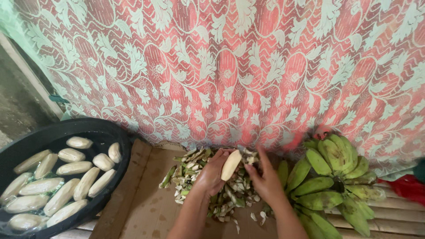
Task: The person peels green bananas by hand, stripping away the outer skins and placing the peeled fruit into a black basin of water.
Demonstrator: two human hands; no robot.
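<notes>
My left hand (211,175) holds a pale peeled banana (230,164) above a heap of green and white peel scraps (191,171). My right hand (264,178) is right beside it, fingers curled near the banana's lower end; whether it grips a tool is hidden. A bunch of unpeeled green bananas (335,182) lies just right of my right hand. Both hands hover over a brown cardboard sheet (141,194).
A black round basin (110,132) at the left holds water and several peeled bananas (73,168). A red and white lace cloth (248,66) hangs behind everything. Wooden slats (398,217) show at lower right, with a red object (409,186) at the edge.
</notes>
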